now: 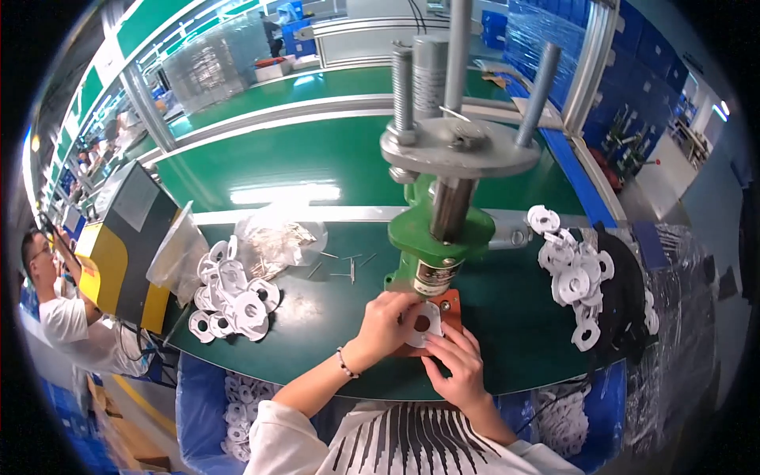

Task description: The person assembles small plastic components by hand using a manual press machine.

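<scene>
A white plastic ring part (431,332) with a round centre hole lies over the orange fixture (452,304) at the base of a green hand press (408,229). My left hand (386,323) is closed, its fingertips pinching the part's upper left side. From the lower right, the thumb and fingers of my right hand (457,368) grip the near edge of the same part. The press's steel ram stands right above my fingers. Whether a small pin sits between my left fingertips is hidden.
White ring parts (245,309) are heaped at left, beside a bag of thin metal pins (277,241) with several loose ones. More white parts (576,281) lie at right near black plastic. Blue-lined bins (198,419) stand below the table edge. A co-worker (59,317) sits far left beyond a yellow-black machine (119,245).
</scene>
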Demonstrator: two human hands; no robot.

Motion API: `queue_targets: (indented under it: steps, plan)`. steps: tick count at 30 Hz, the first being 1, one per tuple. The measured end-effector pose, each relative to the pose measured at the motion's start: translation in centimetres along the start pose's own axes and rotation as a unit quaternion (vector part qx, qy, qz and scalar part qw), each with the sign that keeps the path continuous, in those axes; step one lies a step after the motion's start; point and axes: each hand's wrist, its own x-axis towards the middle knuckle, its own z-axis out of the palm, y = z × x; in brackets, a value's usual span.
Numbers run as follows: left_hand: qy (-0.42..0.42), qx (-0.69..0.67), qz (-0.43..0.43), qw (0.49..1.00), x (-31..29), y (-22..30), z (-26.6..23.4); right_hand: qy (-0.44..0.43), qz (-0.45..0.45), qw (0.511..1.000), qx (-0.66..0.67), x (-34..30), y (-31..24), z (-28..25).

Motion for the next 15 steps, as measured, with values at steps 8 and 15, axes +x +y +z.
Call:
queue_targets:
  steps: [8,15]
  plan:
    - [-0.014,0.011,0.000,1.000,0.4,-1.3,-0.4,0.024,-0.006,1.000,-0.002,0.7,0.6,1.4]
    - [0.042,-0.123,-0.116,0.985,6.3,-5.3,-5.3,0.036,0.009,0.999,0.012,1.1,1.7,0.6]
